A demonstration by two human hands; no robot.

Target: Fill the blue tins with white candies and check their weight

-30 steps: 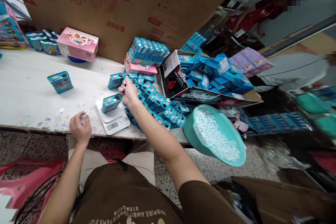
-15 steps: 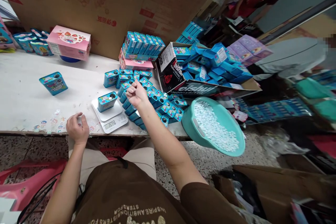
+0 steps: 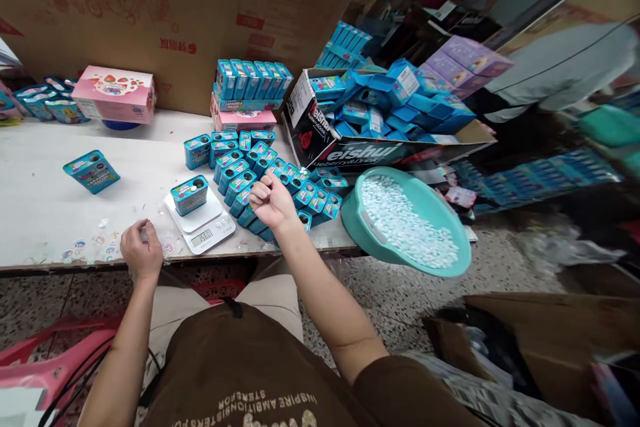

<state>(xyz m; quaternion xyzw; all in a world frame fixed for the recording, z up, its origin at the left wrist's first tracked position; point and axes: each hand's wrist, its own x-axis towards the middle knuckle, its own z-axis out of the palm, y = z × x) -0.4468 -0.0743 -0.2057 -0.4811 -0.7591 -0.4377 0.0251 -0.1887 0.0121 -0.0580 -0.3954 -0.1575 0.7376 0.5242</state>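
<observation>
So the person's left hand [image 3: 141, 250] is resting down on the worktop [image 3: 60, 213] right by the front edge, fingers curling in among a scatter of little stickers [image 3: 95, 248], and honestly I can't tell if that grip is pinching anything or just sitting loosely curled. Their right hand [image 3: 273, 200] is hanging up over the rows of blue tins [image 3: 245, 183], with the grip pulled together into a loose fist, fingertips bunched up, and nothing showing inside it. The nearest thing to the left hand is a white kitchen scale [image 3: 199, 220], sitting just to its right and carrying one blue tin [image 3: 189, 195], which is standing square on the platform with its round opening facing up. The other tins are packed tightly together right beside the scale, while one lone tin [image 3: 91, 171] is lying off to the left. Just past the right hand, a teal basin [image 3: 440, 220] full of white candies [image 3: 405, 223] is sitting tilted beyond the worktop's edge. Behind it, an open Meishui carton [image 3: 380, 153] is overflowing with blue packs [image 3: 395, 103], and a pink box [image 3: 114, 95] is sitting back by the big cardboard sheet [image 3: 150, 13].
</observation>
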